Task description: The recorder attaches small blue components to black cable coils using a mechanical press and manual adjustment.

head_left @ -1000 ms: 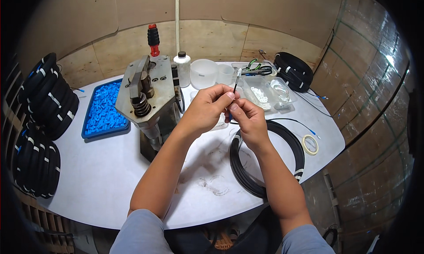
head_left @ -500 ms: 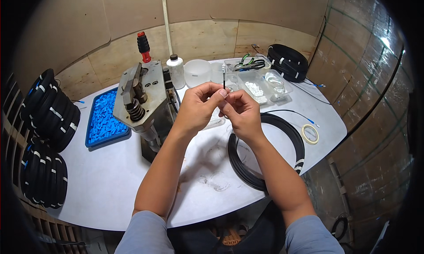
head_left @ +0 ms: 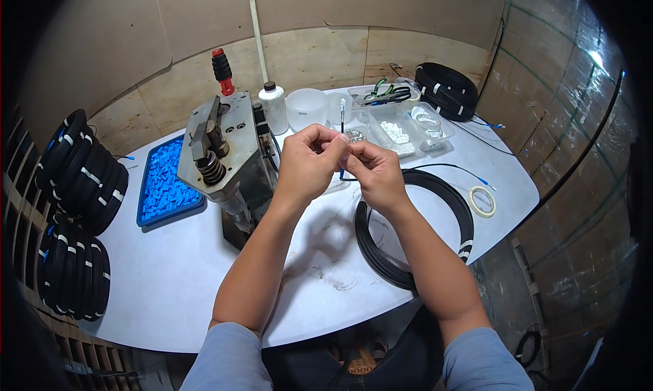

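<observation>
Both hands meet above the middle of the table, thumbs and fingertips pinched together. My left hand (head_left: 314, 163) grips a thin black cable (head_left: 343, 127) that stands upright from between the fingertips. A small whitish connector (head_left: 342, 107) tips its upper end. Close against it, my right hand (head_left: 376, 177) pinches the same cable, its fingertips touching the left thumb. A bit of blue (head_left: 342, 175) shows on the cable just below the fingers. Beneath the right forearm lies a coil of black cable (head_left: 367, 245), bound with white tape.
To the left stand a metal press (head_left: 224, 146) and a blue tray (head_left: 141, 211) of small blue parts. Clear bins (head_left: 377, 119) with white pieces, a white bottle (head_left: 273, 105) and pliers (head_left: 388, 92) are behind. A tape roll (head_left: 481, 202) and several cable coils (head_left: 81, 173) flank the table.
The connector end now stands slightly higher above my fingertips, and a blue bit shows below them. The whole view has shifted a little; both hands keep their pinch.
</observation>
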Available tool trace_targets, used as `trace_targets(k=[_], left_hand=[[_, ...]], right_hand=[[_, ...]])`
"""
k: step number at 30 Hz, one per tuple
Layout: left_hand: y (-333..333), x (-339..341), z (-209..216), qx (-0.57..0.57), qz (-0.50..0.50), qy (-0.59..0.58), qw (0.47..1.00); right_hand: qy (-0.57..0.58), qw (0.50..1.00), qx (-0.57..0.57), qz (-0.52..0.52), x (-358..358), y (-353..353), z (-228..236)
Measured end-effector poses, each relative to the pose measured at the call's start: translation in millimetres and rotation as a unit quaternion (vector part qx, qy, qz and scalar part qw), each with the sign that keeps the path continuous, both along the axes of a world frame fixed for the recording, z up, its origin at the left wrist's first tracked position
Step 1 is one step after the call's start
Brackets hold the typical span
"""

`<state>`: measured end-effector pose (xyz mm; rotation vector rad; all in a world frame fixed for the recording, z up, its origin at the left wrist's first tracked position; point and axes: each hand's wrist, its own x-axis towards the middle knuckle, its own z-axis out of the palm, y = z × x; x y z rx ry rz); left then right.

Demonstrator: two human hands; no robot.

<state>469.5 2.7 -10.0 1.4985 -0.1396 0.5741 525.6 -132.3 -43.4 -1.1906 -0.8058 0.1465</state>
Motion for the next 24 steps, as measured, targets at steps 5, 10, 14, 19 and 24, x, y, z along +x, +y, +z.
trace_targets(k=[5,10,14,19,24], left_hand=[[1.7,1.0,-1.6,-0.014,0.002,0.019,1.000],[1.4,0.4,-0.4,-0.008,0.005,0.027,1.000],[0.7,-0.8,1.3,-0.013,-0.002,0.020,1.000],[2.9,0.6,-1.1,0.010,-0.011,0.014,1.000],[2.3,-0.6,1.7,-0.021,-0.049,0.011,0.998]], right_hand=[[0.008,0.999,-0.033,0.022,0.6,-0.4,1.5],[0.012,0.999,-0.037,0.025,0.1,-1.4,3.4],[0.005,0.999,-0.025,0.024,1.1,-2.9,2.2],[0.010,1.000,0.003,0.022,0.5,1.1,-0.7],[0.016,1.000,0.000,0.018,-1.7,-2.3,5.8]])
